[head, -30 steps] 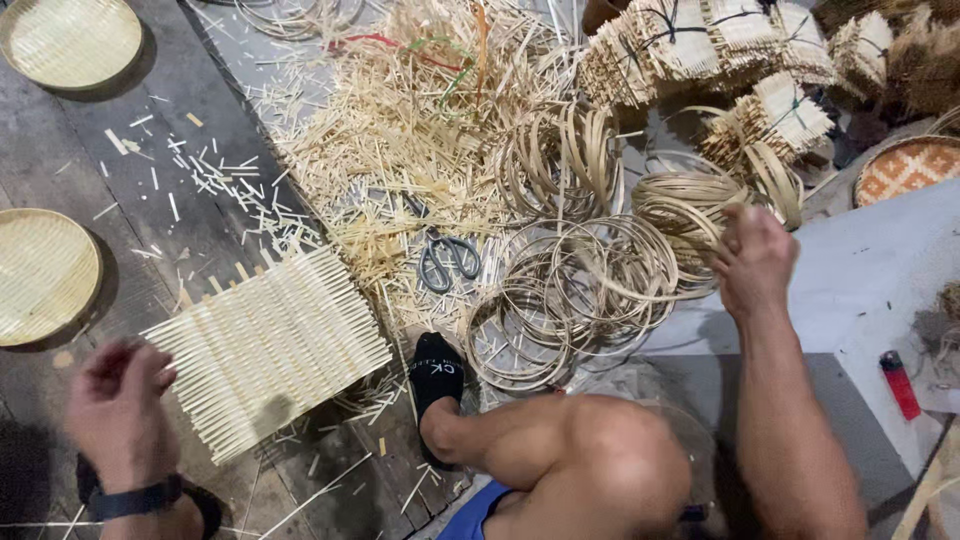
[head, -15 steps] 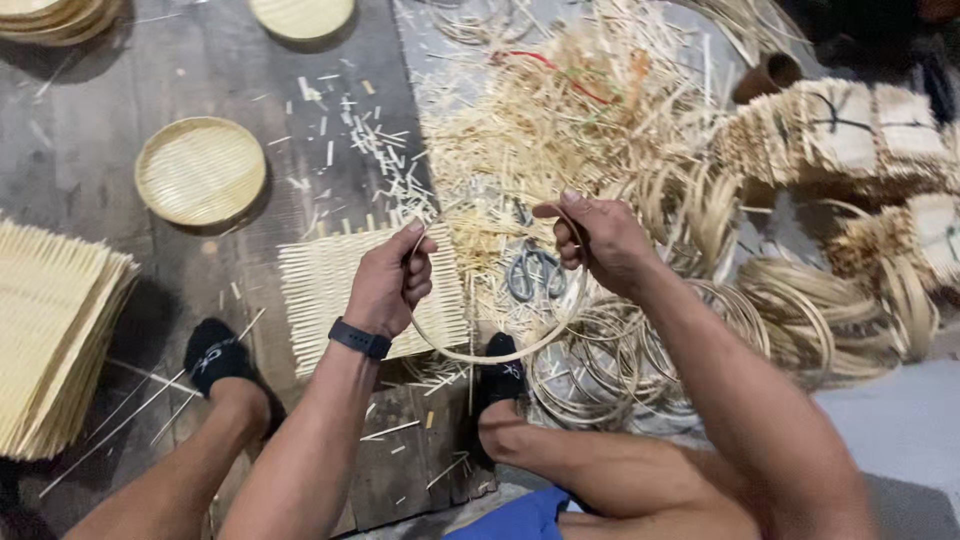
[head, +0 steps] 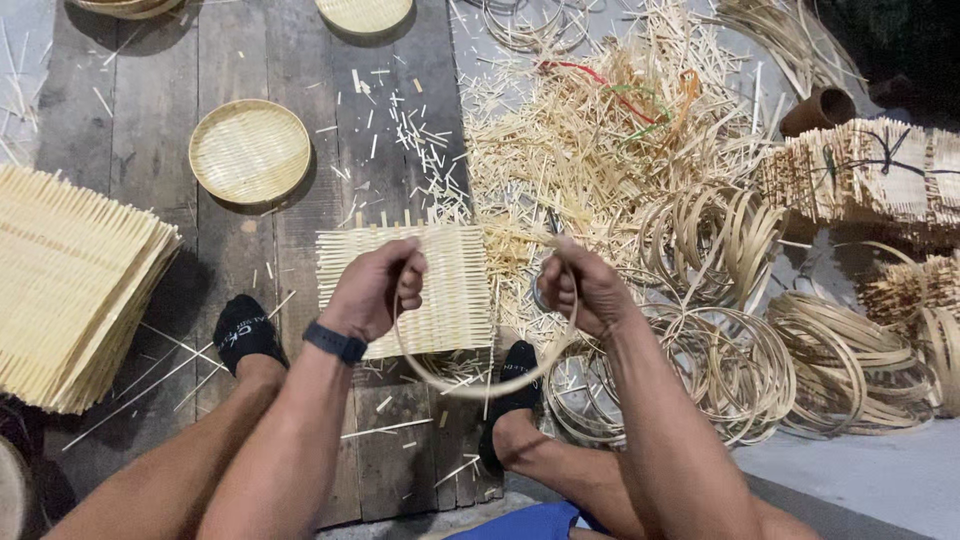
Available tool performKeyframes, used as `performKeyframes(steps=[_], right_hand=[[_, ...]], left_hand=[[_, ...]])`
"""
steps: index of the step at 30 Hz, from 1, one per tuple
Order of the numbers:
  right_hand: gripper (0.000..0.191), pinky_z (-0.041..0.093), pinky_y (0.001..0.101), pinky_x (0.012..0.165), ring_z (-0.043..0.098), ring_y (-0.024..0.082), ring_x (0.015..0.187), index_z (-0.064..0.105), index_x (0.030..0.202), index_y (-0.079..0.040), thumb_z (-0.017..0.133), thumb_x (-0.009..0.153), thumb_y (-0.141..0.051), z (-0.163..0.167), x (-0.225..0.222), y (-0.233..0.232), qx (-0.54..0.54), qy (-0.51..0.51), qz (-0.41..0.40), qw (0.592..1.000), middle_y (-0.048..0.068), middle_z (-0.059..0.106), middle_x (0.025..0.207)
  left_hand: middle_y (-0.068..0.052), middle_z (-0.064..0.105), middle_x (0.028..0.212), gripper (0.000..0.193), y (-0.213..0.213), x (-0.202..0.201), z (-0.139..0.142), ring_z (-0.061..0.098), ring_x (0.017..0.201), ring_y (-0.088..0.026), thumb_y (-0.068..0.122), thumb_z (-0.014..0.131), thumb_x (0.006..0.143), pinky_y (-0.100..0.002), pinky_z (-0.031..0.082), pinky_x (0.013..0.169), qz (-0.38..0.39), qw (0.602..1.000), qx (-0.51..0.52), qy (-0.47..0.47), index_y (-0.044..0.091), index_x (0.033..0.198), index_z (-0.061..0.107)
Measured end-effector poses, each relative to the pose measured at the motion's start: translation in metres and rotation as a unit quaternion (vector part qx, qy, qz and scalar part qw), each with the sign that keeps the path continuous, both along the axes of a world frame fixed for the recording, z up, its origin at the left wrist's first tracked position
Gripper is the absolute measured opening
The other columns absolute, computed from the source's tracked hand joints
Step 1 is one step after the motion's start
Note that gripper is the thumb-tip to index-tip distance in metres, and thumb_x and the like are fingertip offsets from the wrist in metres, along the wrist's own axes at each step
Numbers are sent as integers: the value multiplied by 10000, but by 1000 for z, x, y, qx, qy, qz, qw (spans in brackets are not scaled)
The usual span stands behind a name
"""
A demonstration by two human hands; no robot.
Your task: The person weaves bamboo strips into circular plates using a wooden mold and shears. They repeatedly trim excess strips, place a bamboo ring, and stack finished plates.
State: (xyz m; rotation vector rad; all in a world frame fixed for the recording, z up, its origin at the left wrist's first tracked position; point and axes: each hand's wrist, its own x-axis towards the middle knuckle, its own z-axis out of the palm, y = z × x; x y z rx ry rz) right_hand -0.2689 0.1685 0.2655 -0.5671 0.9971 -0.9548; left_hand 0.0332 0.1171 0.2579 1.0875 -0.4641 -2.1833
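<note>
Two fists on one bamboo hoop

Both of my hands are closed on a thin bamboo hoop (head: 487, 385), which I hold up in front of me, above my feet. My left hand (head: 375, 288) is clenched around the hoop's left side, knuckles up, with a dark watch band (head: 335, 343) on the wrist. My right hand (head: 580, 290) grips the right side the same way, fingers curled tight. The lower arc of the hoop sags between my fists and hangs over my right foot in its black sock (head: 513, 375).

Just behind the hoop, a square woven bamboo mat (head: 450, 270) lies flat on the dark wooden planks (head: 300, 210), loose strip ends sticking out along its edges. Left of the hoop my other black-socked foot (head: 243, 330) rests on the boards, and farther left sits a thick stack of woven mats (head: 70, 285). Beyond the mat from the hoop, a finished round basket tray (head: 249, 150) lies on the planks.

Right of the hoop lies a heap of many more bamboo rings (head: 740, 360), some flat, some leaning together. Behind the hoop and to its right spreads a big pile of pale bamboo slivers (head: 590, 130), with short offcuts scattered across the boards.
</note>
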Motion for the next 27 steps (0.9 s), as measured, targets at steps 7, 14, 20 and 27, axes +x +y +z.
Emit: performKeyframes(steps=[7, 14, 20, 27], right_hand=[[500, 287, 246, 359, 347, 76, 406, 442, 593, -188, 621, 991, -432, -9, 15, 3, 12, 55, 80, 995, -60, 389, 483], [488, 338, 241, 429, 396, 80, 495, 530, 692, -136, 562, 1045, -471, 6, 37, -5, -100, -74, -128, 984, -55, 402, 566], [488, 398, 285, 529, 440, 143, 578, 506, 686, -127, 553, 1031, -469, -24, 64, 11, -73, -102, -130, 984, 2, 411, 623], [499, 373, 294, 549, 411, 145, 594, 492, 704, -115, 549, 1053, -466, -31, 74, 14, -57, -139, -165, 975, -2, 385, 658]], left_hand=[[42, 415, 480, 375, -19, 6, 18, 292, 381, -89, 249, 683, 968, -272, 218, 369, -89, 980, -70, -164, 72, 663, 554], [-10, 542, 563, 442, -12, 31, 22, 464, 477, -123, 389, 481, 1001, -266, 379, 460, 41, 999, -13, -3, 63, 796, 697], [56, 333, 493, 455, 5, 29, -29, 294, 407, -82, 314, 604, 1016, -247, 228, 363, 289, 953, 7, 89, 164, 610, 465], [43, 363, 516, 438, 5, 32, -33, 322, 452, -91, 311, 608, 1025, -243, 262, 395, 327, 930, 35, 165, 139, 639, 492]])
